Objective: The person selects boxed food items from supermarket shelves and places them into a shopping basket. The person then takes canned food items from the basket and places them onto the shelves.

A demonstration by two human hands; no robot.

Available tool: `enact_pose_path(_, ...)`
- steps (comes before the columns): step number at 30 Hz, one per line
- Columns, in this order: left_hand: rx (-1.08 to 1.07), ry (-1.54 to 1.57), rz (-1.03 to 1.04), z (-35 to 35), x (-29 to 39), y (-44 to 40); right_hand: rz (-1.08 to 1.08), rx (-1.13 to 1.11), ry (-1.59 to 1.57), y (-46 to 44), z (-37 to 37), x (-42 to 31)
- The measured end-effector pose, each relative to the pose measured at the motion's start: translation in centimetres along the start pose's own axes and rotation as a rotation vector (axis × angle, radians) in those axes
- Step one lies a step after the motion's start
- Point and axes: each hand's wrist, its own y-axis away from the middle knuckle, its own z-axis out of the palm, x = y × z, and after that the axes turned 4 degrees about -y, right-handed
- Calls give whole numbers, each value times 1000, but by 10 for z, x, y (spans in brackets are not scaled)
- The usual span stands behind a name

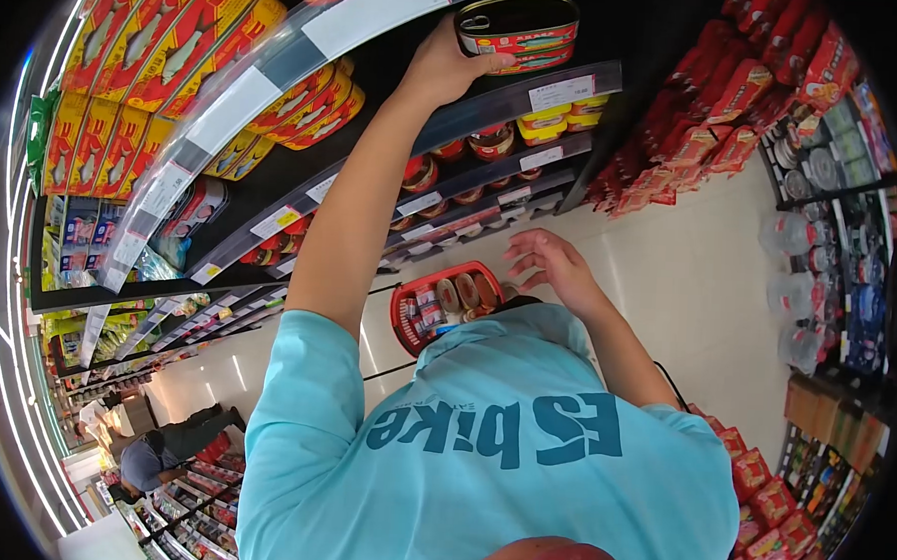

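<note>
My left hand (pixel 443 65) reaches up to the shelf, its thumb in front of an oval fish can (pixel 519 43) with a pull-ring lid and a red label. The fingers behind the can are partly hidden. My right hand (pixel 552 268) is lower, in front of my body, with fingers loosely bent and apart and nothing in them. Beneath it, a red shopping basket (pixel 399 316) holds several cans and other packed goods; my shirt hides part of it.
Red-and-yellow fish cartons (pixel 179 43) fill the upper left shelves. Lidded jars (pixel 492 142) stand on the shelf below the can. Red snack packs (pixel 715 132) hang at the right. Another person (pixel 155 459) bends over shelves at the lower left.
</note>
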Motion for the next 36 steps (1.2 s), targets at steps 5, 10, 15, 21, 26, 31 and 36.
enact_pose_path(5,83,-238,-105,15,12,-20,4,23,-10,-1,-4,0)
enact_pose_path(10,77,-326,-156,27,1,-47,0,47,-25,0,-5,4)
enact_pose_path(15,101,-274,-130,45,-2,-64,5,72,-25,4,-1,4)
enact_pose_path(21,199,-389,-254,62,-1,-76,22,97,-25,11,4,5)
enact_pose_path(26,-40,-407,-267,45,-41,-87,-14,110,-59,23,6,13)
enact_pose_path(31,-5,-269,-235,11,-20,-22,-32,156,-69,38,12,22)
enact_pose_path(36,-124,-581,-167,1,22,84,40,200,5,42,23,35)
